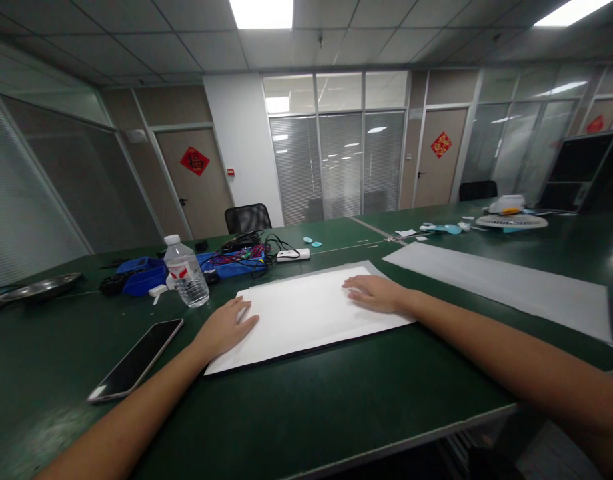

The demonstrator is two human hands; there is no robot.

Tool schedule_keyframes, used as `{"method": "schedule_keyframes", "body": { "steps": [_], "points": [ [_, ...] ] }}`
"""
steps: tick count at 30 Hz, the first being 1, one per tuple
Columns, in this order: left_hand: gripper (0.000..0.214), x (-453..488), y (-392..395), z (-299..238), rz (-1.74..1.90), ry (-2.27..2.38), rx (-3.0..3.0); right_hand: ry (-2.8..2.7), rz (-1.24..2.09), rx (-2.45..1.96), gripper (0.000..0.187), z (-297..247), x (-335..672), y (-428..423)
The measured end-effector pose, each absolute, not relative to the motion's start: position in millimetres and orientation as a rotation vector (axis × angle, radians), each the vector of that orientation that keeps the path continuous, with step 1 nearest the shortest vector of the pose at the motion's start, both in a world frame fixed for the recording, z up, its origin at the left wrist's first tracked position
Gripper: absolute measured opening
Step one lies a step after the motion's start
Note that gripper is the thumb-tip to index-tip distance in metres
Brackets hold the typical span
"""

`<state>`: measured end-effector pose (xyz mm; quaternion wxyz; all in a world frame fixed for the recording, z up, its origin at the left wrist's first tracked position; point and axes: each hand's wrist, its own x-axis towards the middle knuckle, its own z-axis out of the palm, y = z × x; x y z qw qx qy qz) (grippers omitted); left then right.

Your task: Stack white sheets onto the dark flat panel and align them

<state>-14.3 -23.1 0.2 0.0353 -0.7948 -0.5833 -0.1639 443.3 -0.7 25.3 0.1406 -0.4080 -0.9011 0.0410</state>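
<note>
A white sheet of paper (296, 313) lies flat on the green table in front of me, with a greyish layer showing past its far edge. My left hand (229, 327) rests on its left side, thumb apart from the fingers. On the right part of the sheet lies my right hand (375, 293), palm down with fingers stretched out. Neither hand grips anything. To the left of my left forearm is a dark-screened smartphone (139, 360). A clear plastic water bottle (186, 272) with a white cap stands upright beyond my left hand.
Blue trays (146, 280) with tangled cables (241, 253) sit behind the bottle, beside a white power strip (293, 255). Another long white sheet (501, 287) lies at the right. A metal pan (41, 288) is far left. The table's front edge (411, 440) runs below my right arm.
</note>
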Motion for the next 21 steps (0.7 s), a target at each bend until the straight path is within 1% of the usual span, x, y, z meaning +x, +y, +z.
{"method": "schedule_keyframes", "body": {
  "steps": [3,7,14,21],
  "points": [
    [0.070,-17,-19,-5,-0.515,-1.761,-2.485,-2.557,0.008,-1.285,0.061,26,449,5],
    [0.068,-19,-16,-8,-0.574,-1.755,-2.543,-2.586,-0.027,-1.230,0.055,28,449,2],
    [0.077,-18,-16,-5,-0.562,-1.778,-2.625,-2.643,-0.029,-1.114,0.055,29,435,-8],
    [0.073,-25,-11,-9,-0.546,-1.869,-2.629,-2.656,-0.061,-1.079,0.055,27,431,-10]
  ]
}}
